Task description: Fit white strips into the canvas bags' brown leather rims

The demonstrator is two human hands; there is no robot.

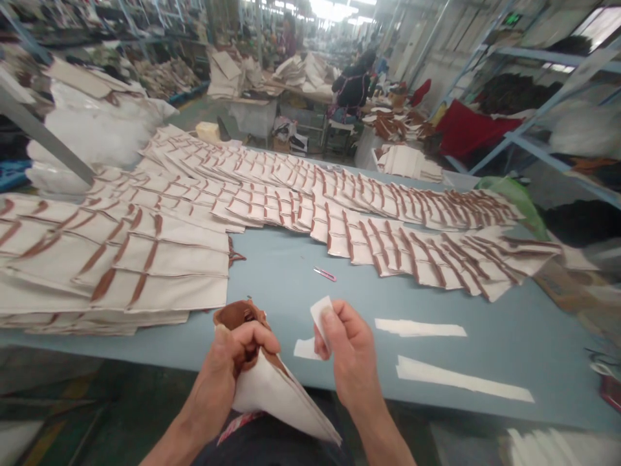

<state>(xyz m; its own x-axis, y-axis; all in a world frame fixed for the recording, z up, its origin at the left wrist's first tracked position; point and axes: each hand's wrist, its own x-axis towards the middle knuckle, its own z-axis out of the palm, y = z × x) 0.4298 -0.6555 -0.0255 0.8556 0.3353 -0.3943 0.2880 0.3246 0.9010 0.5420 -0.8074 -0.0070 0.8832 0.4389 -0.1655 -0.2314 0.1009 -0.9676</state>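
My left hand (231, 362) is closed around the top of a cream canvas bag with brown trim (276, 395), held over the near edge of the blue table (291, 272). The bag hangs down toward my lap. My right hand (347, 346) pinches a small white strip of paper or tape (320, 314) between thumb and fingers, just right of the bag. Another small white piece (305, 349) lies on the table under that hand.
Rows of overlapping cream bags with brown straps (339, 207) cover the far and left table. Two long white strips (420, 328) (460, 380) lie at right. A small pink tool (325, 274) rests mid-table. A seated person (352, 87) works far behind, with shelving at right.
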